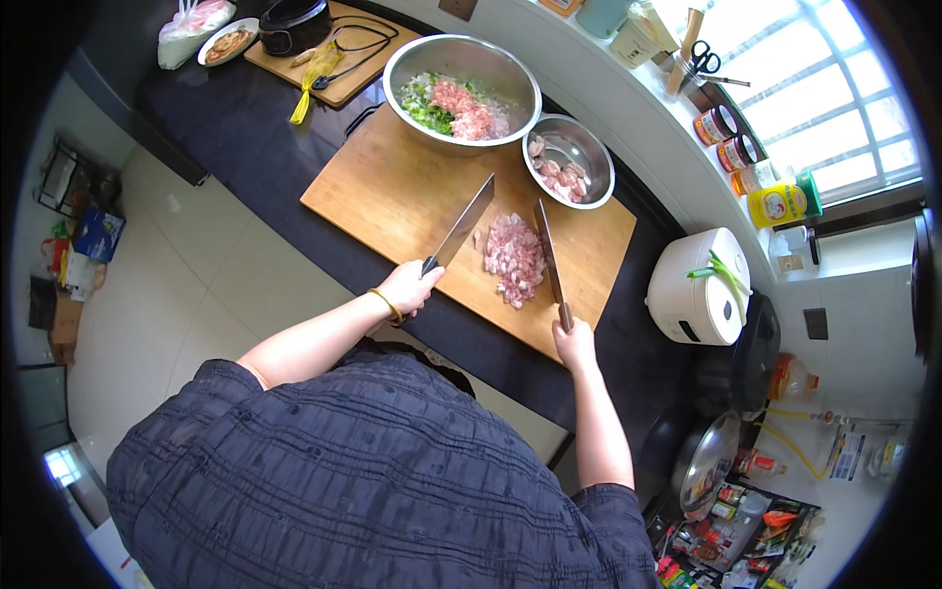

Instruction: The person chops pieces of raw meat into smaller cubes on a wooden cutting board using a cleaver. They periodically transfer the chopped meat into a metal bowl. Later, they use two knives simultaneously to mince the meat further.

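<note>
My left hand (407, 288) is closed round the handle of a cleaver (463, 226), its blade tilted away over the wooden cutting board (392, 196). In my right hand (575, 344) is a second cleaver (549, 247), its blade along the right side of a pile of chopped raw meat (513, 259). The pile lies on the board between the two blades. Behind it stands a large steel bowl (527, 113) with minced meat (469, 108) and chopped greens (425, 113). A smaller steel bowl (601, 177) beside it holds meat pieces (565, 183).
A white rice cooker (692, 285) with spring onions (728, 280) on its lid stands right of the board. Jars (736, 152) and scissors (704, 59) line the windowsill. At the far left are a smaller board (348, 74), a black appliance (294, 26) and a plate of food (228, 43).
</note>
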Demonstrator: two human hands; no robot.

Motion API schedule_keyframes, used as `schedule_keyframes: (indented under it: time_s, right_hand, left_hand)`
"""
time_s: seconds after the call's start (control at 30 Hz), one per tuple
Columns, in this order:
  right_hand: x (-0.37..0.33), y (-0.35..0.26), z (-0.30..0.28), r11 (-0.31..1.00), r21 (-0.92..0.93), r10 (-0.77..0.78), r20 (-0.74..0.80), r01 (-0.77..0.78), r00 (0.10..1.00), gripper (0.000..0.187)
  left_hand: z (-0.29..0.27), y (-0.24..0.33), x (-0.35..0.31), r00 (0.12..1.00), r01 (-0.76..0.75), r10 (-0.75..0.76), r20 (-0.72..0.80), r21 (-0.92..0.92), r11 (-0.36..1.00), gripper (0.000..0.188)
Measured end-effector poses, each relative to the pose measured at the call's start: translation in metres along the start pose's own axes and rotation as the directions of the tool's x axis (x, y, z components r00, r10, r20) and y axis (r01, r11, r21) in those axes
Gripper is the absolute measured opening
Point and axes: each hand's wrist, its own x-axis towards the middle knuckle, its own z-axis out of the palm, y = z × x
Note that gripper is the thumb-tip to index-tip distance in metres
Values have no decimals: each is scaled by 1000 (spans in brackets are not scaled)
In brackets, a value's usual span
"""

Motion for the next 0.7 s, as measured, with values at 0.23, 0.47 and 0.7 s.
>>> schedule_keyframes:
  time_s: [0.23,0.47,0.7]
  right_hand:
    - [-1,-62,-53,777,435,321,348,-455,881,25]
    - [3,-39,-54,913,310,174,287,-263,942,29]
    - [6,-41,-78,807,382,237,489,-450,840,26]
  left_hand:
    - [5,2,-4,999,21,-23,-30,-57,998,32]
    - [13,2,-6,996,63,-68,-55,-86,994,28]
    - [23,1,-7,992,73,-84,-97,-112,991,30]
